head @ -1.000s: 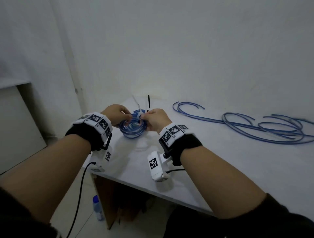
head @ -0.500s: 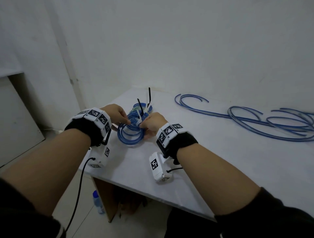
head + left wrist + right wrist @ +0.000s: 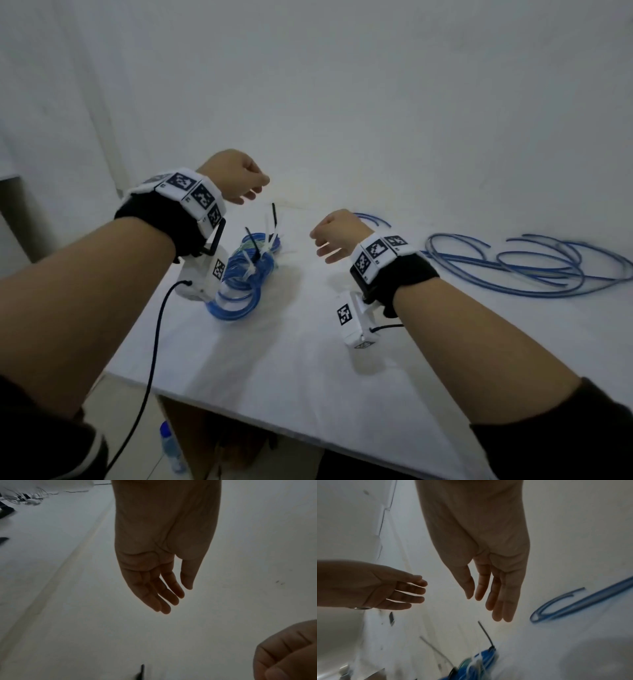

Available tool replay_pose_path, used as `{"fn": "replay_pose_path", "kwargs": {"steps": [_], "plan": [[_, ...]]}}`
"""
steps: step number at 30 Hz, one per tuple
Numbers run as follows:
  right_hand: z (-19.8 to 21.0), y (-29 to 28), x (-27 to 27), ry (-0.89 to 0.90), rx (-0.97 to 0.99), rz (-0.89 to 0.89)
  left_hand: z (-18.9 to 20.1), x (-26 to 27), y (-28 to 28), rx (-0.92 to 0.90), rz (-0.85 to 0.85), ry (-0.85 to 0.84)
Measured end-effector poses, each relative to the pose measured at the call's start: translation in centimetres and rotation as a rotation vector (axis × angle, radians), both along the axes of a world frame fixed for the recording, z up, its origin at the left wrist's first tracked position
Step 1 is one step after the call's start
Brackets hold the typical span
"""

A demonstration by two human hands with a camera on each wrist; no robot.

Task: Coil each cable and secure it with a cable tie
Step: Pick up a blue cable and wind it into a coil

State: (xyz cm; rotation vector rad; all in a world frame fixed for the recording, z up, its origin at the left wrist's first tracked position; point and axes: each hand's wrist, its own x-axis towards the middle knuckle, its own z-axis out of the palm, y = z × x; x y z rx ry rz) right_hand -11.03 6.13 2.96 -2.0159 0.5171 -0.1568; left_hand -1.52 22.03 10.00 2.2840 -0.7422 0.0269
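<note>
Several blue cable coils (image 3: 245, 274) lie stacked near the left end of the white table (image 3: 308, 359), bound with white and black cable ties (image 3: 263, 251) whose tails stick up. In the right wrist view the coils (image 3: 481, 661) sit at the bottom edge. My left hand (image 3: 239, 181) hovers above and behind the coils, fingers relaxed and empty (image 3: 164, 599). To the right of the coils my right hand (image 3: 334, 236) is raised too, holding nothing, its fingers (image 3: 496, 601) straight. Loose blue cable (image 3: 513, 263) sprawls in loops across the table's right side.
A white wall stands close behind the table. Below the table's near left corner a plastic bottle (image 3: 173, 448) stands on the floor. A black lead (image 3: 150, 346) hangs from my left wrist camera.
Both hands have let go of the tied coil and lifted away from it, the left up and back, the right toward the loose cable. The coil now rests on the stack.
</note>
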Motion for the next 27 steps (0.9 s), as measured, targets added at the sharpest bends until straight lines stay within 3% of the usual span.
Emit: {"fn": "replay_pose_path", "kwargs": {"steps": [7, 14, 22, 27], "plan": [[2.0, -10.4, -5.0, -0.048, -0.219, -0.168, 1.2, -3.2, -10.2, -0.053, -0.183, -0.06], [-0.3, -19.2, -10.0, 0.128, -0.417, -0.264, -2.3, -6.0, -19.9, -0.028, -0.322, -0.048], [-3.7, -24.4, -11.1, 0.453, -0.591, -0.111, -7.1, -6.4, -27.8, 0.134, -0.444, -0.013], [-6.0, -26.3, -10.3, 0.518, -0.652, -0.083, -9.0, -6.0, -29.9, 0.21, -0.479, -0.013]]}}
